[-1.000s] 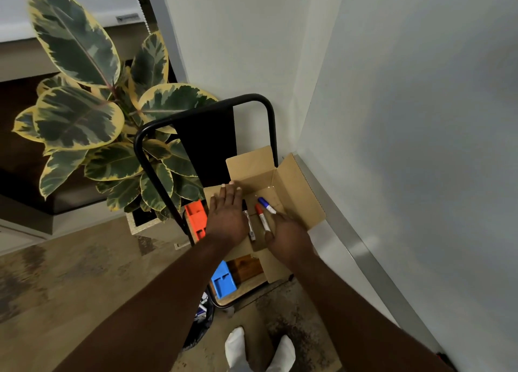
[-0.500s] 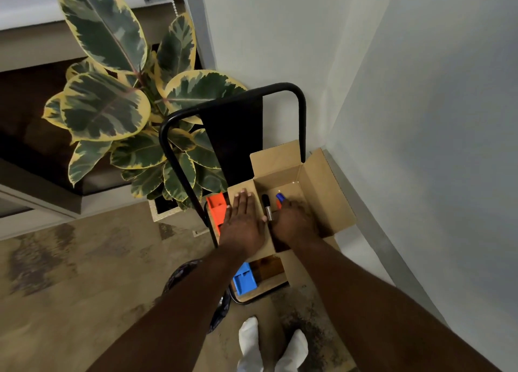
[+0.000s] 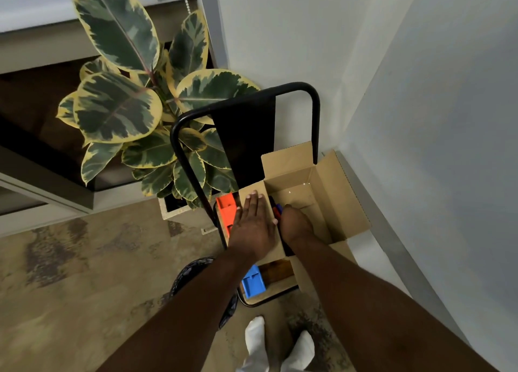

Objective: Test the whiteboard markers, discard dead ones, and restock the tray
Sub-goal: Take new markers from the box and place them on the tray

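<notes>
An open cardboard box (image 3: 330, 192) sits on a black-framed chair (image 3: 315, 111) in the corner. My left hand (image 3: 253, 226) lies flat on the box's left flap, fingers extended and holding nothing. My right hand (image 3: 295, 223) reaches down inside the box, closed around markers (image 3: 277, 208). Only a blue and a dark tip show between the two hands. The rest of the markers and the box floor under my hand are hidden.
An orange plastic tray (image 3: 226, 209) and a blue one (image 3: 253, 283) lie on the chair seat beside the box. A large potted plant (image 3: 120, 105) stands to the left, a dark bag (image 3: 190, 273) on the floor below. The wall (image 3: 434, 147) runs close on the right.
My right hand has sunk deeper into the box with the markers, so the red one and most of the others are now hidden. The left hand stays on the flap.
</notes>
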Demonstrator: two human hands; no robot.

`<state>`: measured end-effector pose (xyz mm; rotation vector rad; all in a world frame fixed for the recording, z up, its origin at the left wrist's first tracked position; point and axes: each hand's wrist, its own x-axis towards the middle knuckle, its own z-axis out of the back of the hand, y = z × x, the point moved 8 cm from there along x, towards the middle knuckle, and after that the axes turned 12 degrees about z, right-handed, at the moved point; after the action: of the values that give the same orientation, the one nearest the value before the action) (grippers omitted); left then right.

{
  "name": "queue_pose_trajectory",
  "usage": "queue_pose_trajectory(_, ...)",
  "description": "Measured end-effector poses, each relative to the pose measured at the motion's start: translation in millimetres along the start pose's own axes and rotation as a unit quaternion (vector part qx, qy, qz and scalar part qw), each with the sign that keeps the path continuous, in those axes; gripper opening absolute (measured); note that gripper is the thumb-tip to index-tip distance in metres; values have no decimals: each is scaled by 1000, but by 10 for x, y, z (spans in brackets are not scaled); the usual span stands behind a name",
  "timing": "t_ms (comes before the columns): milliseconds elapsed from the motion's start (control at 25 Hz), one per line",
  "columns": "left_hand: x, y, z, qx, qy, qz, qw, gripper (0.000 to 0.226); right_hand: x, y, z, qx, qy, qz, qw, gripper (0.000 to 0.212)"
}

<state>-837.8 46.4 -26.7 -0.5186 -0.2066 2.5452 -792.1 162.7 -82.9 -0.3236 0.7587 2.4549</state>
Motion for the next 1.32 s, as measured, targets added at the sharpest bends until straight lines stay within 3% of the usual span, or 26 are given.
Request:
queue_pose_trajectory(280, -7, 53, 65, -15, -27, 2, 1000, 70, -65, -46, 193, 16, -24, -8, 1000, 16)
queue_pose_trajectory(480, -67, 175, 253, -93, -86, 57, 990, 76, -277, -93, 523, 1, -70, -17, 997, 30)
queue_pose_trajectory(640, -112, 179, 310, -158, -76, 72, 982, 76, -530, 5, 763, -106, -99, 9, 989, 39)
queue_pose_trajectory(800, -239, 122, 404, -219, -81, 74, 970, 71, -897, 22, 871, -120, -127, 23, 984, 50)
queue_pose_trajectory(1000, -468, -66, 638, -288, -149, -1, 946, 63, -1319, -84, 957, -55, -186, 2, 981, 36)
queue_pose_trajectory(1120, -570, -238, 645, -311, -151, -59, 936, 60, -1519, -159, 1032, -38, -220, -14, 975, 33)
queue_pose_trajectory(1200, -605, -384, 591, -272, -145, -100, 946, 54, -1625, -236, 1079, -16, -241, -23, 970, 29)
queue_pose_trajectory(1320, -603, -630, 371, -121, -93, -173, 973, 55, -1781, -312, 1193, 24, -279, -21, 960, 34)
